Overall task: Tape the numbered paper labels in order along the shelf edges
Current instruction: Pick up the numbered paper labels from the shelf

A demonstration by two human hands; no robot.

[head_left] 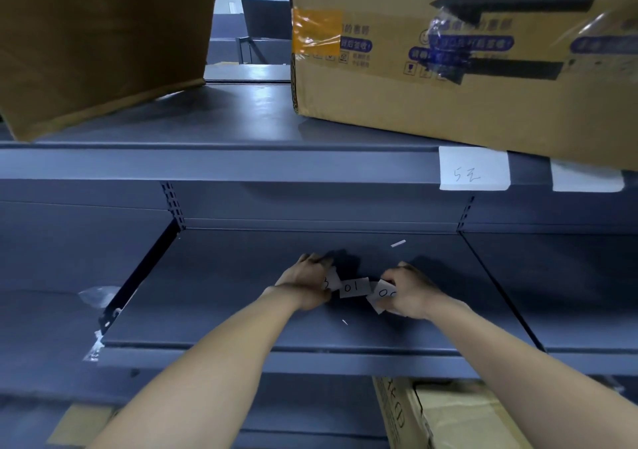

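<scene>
Both of the person's bare arms reach in over the middle shelf [224, 296], a dark grey metal board, and the hands meet near its centre. Three small white paper slips lie there in a row on the shelf surface, well back from the front edge.

The right hand [411, 293] has its fingers curled in and its thumb on top of the 00 label [380, 295], pinching that slip at its right end; the slip sits tilted, one corner pointing towards the person. Just left of it lies the 01 label [354, 287], flat, with neither hand on it.

The left hand [307, 283] is knuckles-up with its fingers bent under, covering most of the third label [330, 281]; only a strip with part of a digit shows. From here I cannot tell whether it grips that slip or only rests on it.

A thin white scrap [397, 243] lies farther back on the shelf.

Above, the upper shelf edge [241, 165] carries a stuck-on label [473, 169] with handwriting and a second white label [587, 177] beside it, partly under the printed cardboard box [466, 96]. A plain brown box [103, 41] stands at the left.
</scene>
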